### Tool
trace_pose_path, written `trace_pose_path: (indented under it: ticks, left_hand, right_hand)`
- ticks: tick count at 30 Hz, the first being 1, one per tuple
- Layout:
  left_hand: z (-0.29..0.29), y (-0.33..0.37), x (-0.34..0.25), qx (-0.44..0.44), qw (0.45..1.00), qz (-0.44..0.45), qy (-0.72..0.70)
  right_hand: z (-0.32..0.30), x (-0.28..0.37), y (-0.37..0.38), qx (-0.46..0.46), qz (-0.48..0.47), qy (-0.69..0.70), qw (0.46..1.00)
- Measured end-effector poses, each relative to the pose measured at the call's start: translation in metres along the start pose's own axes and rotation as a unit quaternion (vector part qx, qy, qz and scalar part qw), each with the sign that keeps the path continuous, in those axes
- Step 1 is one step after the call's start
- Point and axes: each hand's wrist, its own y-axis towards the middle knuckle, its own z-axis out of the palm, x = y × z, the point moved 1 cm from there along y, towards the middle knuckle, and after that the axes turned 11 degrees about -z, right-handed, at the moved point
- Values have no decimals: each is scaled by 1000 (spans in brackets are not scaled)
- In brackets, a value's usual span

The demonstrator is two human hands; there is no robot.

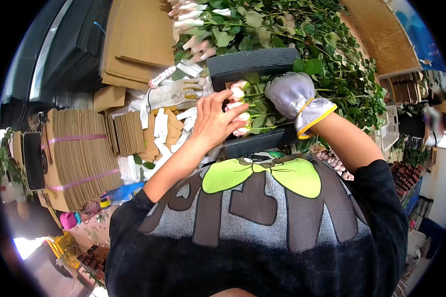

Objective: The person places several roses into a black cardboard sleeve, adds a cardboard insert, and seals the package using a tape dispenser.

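My left hand [214, 119] is bare, its fingers bent around the pale pink-and-white rose heads [238, 93] that lie in a short row. Thumb and forefinger close at the lower blooms, partly covering them. To the right, my right hand [288, 96] wears a pale grey-lilac glove with a yellow cuff. It is curled over the rose stems just behind the heads; the fingertips are hidden. Above the row stands a black corrugated board [252, 64], and another black board [262, 140] lies below, close to my shirt.
A large pile of leafy rose stems [332, 59] covers the far right, with white-sleeved blooms [189, 19] at its left end. Flat cardboard sheets [139, 34], strapped cardboard stacks [79, 158], a worn glove [176, 94] and white paper sleeves [161, 123] lie to the left.
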Motion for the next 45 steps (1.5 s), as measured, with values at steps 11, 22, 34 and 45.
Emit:
trace_pose_path:
  ticks: [11, 22, 34, 45]
  left_hand:
    - [15, 9, 13, 44, 980, -41, -192]
    - [15, 8, 25, 58, 965, -63, -247]
    - [13, 11, 25, 66, 981, -113, -141]
    - [4, 0, 0, -46, 989, -72, 121]
  right_hand:
    - [111, -130, -59, -27, 108, 66, 992]
    - [-16, -109, -100, -191, 218, 104, 951]
    - [39, -80, -36, -24, 121, 1, 992]
    - [48, -73, -35, -4, 160, 28, 987]
